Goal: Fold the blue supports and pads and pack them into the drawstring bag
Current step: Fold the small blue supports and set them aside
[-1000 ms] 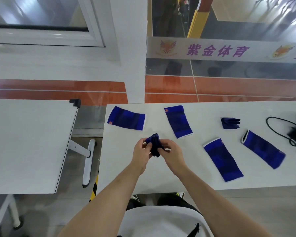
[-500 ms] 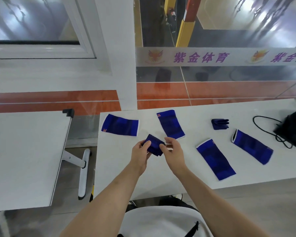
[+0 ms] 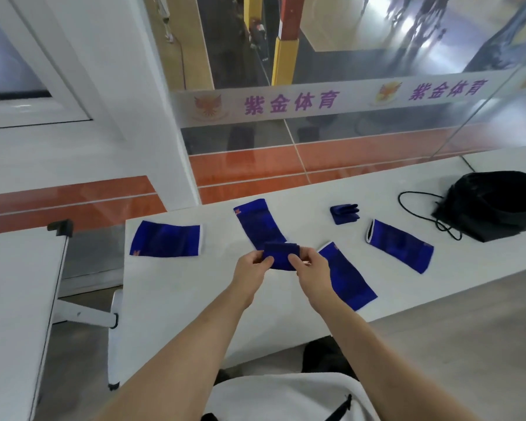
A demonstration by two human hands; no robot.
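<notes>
My left hand (image 3: 252,268) and my right hand (image 3: 310,268) both pinch a small folded blue support (image 3: 281,256) just above the white table (image 3: 179,287). Four blue sleeves lie flat on the table: one at the far left (image 3: 166,240), one behind my hands (image 3: 258,226), one under my right wrist (image 3: 348,278), one to the right (image 3: 400,245). A small folded blue piece (image 3: 344,214) lies further back. The black drawstring bag (image 3: 495,205) sits at the far right, its cord (image 3: 422,214) looped on the table.
A second white table (image 3: 16,299) stands to the left, with a gap of floor between the two. A glass partition with purple lettering (image 3: 289,103) runs behind the table. The table's near edge is close to my body.
The view has swung to the right, bringing the black bag into full sight. My hands have moved rightward with the small support and hold it flatter between them.
</notes>
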